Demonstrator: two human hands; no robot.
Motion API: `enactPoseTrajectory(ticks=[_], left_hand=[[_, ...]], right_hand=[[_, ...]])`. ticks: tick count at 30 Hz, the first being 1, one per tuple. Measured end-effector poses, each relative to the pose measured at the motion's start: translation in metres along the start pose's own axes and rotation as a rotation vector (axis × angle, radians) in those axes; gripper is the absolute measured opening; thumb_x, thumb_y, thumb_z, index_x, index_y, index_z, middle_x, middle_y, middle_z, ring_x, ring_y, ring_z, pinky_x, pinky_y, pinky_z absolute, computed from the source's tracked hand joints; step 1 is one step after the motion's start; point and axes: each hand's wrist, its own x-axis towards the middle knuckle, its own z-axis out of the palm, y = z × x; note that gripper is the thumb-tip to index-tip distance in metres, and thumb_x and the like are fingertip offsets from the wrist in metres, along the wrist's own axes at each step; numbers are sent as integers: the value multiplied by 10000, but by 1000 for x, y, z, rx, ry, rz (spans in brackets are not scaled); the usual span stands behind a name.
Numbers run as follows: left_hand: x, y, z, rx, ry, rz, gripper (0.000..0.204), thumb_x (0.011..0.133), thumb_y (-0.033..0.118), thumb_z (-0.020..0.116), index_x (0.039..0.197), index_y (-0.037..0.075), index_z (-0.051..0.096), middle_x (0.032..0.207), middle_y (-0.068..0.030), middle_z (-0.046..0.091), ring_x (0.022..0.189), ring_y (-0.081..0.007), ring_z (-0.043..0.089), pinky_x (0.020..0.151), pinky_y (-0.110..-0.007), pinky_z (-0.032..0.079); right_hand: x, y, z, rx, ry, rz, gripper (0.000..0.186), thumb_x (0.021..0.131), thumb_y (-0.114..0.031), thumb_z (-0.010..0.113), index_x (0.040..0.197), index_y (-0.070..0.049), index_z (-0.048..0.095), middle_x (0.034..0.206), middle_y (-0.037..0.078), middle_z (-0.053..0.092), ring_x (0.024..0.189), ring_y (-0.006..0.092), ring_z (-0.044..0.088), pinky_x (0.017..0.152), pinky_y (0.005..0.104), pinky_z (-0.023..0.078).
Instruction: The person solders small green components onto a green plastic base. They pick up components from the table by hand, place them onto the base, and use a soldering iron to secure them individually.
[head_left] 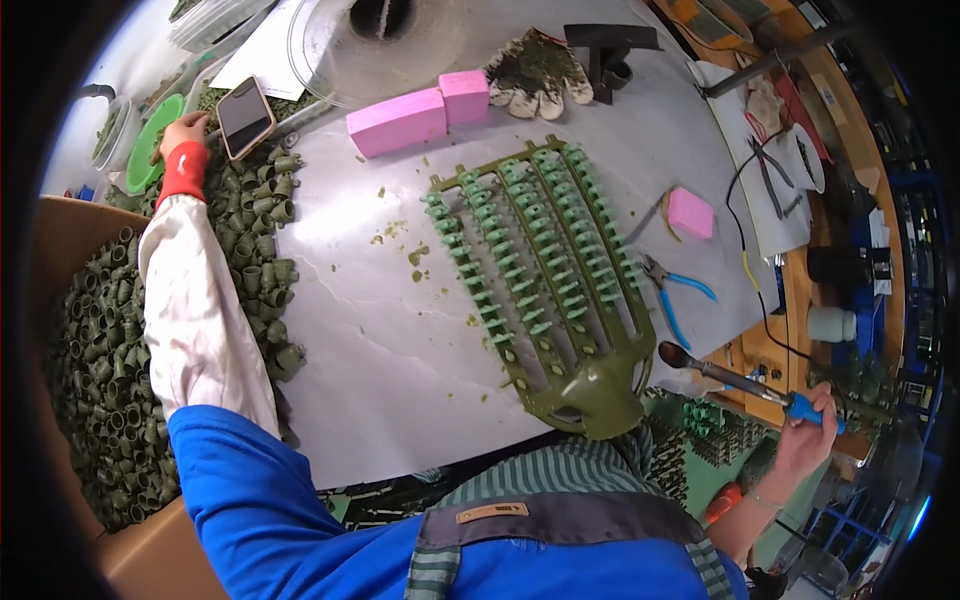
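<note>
My left hand (pixel 184 133) reaches to the far left, at the rim of a round bright green dish (pixel 152 150). Its fingers are bent together; whatever lies between them is too small to make out. Off to the right, my right hand (pixel 808 440) grips the blue handle of a soldering iron (pixel 742 381), its broad dark tip pointing toward the table. Between the hands lies an olive-green plastic rake-shaped frame (pixel 600 395) with long parallel bars. Rows of small light green pieces (pixel 508 255) sit along these bars.
Olive-green plastic cups (pixel 120 380) fill a cardboard box (pixel 85 215) under my left arm, and more are heaped beside it. A phone (pixel 245 118), pink blocks (pixel 398 122), a soiled glove (pixel 540 75), blue-handled pliers (pixel 672 300) and a small pink block (pixel 690 213) lie around the table.
</note>
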Motion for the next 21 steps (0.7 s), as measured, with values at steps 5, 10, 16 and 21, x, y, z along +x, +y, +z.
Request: enactPoseTrajectory(ticks=[5,10,16,21], left_hand=[[-86,61,-31,-657,77,129,211,826,177,710,986,40,724,930,-50,717,856,-91,633,799,-232,481],[-240,123,-82,-858,-358,268,166,835,116,682,963,16,716,899,-40,707,811,-102,627,758,-240,491],[-386,152,-89,-804,-663,130,141,824,83,670,957,55,709,816,-31,699,733,-82,621,708,-225,506],[-421,143,-90,-750,-501,189,143,827,97,666,964,85,704,891,-24,687,788,-120,625,740,-253,498]], right_hand=[[6,7,0,13,5,8,185,904,-167,537,858,0,471,912,88,429,739,154,431,556,238,366],[24,17,-11,78,98,-19,176,897,-176,547,862,-13,490,937,62,466,770,134,452,575,226,362],[45,32,-17,143,-77,21,174,901,-174,547,870,-10,498,933,66,470,711,119,421,586,231,342],[56,40,-20,172,-142,31,181,919,-177,531,870,-5,497,914,78,483,649,119,390,592,239,330]])
